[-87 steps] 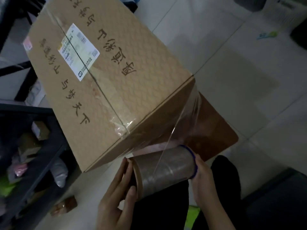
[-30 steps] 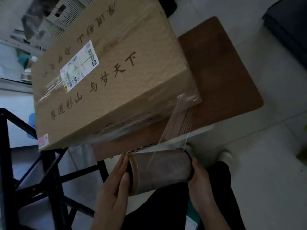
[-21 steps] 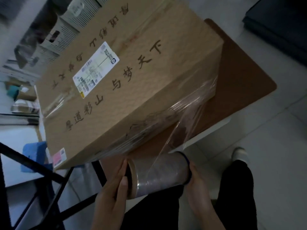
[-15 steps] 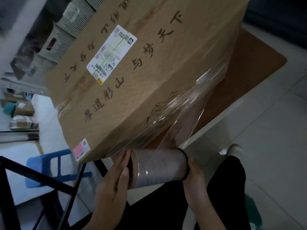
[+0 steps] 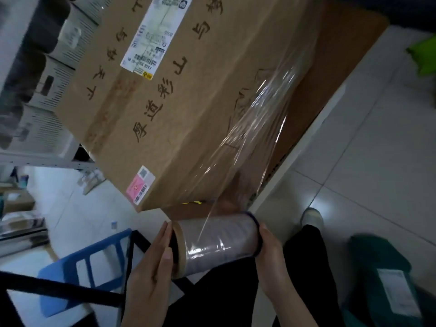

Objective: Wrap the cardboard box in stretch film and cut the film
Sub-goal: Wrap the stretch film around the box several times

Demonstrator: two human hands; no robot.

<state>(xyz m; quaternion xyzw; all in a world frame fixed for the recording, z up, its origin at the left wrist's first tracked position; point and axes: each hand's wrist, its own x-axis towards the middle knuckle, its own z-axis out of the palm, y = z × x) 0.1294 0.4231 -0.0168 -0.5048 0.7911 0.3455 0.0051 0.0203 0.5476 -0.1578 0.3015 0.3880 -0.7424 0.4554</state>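
Observation:
A large cardboard box (image 5: 188,90) with printed characters and a white shipping label lies on a small brown table (image 5: 342,50). Clear stretch film (image 5: 254,128) clings to the box's near side and runs down to the film roll (image 5: 217,241). I hold that roll level below the box's near corner. My left hand (image 5: 153,263) presses flat against the roll's cardboard end. My right hand (image 5: 271,251) cups the opposite end.
A blue plastic stool (image 5: 80,263) and a black metal frame (image 5: 59,291) stand at the lower left. White crates (image 5: 47,67) fill shelves on the left. A green parcel (image 5: 387,279) lies on the tiled floor at the lower right, beside my shoe (image 5: 311,218).
I have walked around the box with the roll, so the box looks turned and closer. More film lies stretched along its near side. Both hands keep the same hold on the roll.

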